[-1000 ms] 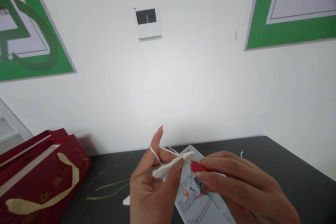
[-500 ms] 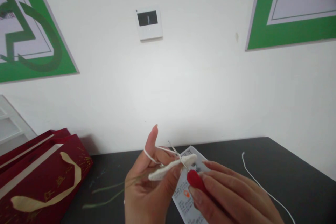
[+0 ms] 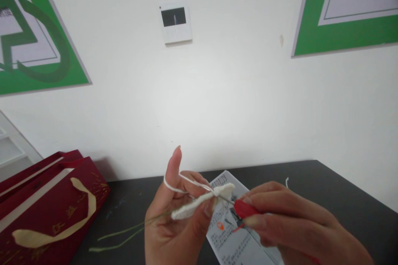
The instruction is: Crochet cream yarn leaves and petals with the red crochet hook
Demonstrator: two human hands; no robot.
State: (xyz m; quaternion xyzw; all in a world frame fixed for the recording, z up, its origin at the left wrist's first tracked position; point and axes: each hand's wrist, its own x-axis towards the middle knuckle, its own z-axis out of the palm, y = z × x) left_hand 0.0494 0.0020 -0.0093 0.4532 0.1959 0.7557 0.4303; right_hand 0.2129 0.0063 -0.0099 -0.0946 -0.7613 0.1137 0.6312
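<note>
Moved: right hand (image 3: 298, 225) has swung the red-handled crochet hook (image 3: 244, 208) level, tip into the white crochet piece (image 3: 202, 201).
Left hand (image 3: 177, 223): fingers pinch the piece above the tabletop's (image 3: 348, 198) middle; yarn (image 3: 169, 187) loops its raised forefinger.
Right fingers: closed around the hook handle.

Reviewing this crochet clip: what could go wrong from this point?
The white yarn is looped only over the raised forefinger of the left hand; it might slip off and lose tension. The red-handled hook in the right hand enters the white crocheted piece right beside the left fingertips, so it could prick them or split a stitch.
</note>
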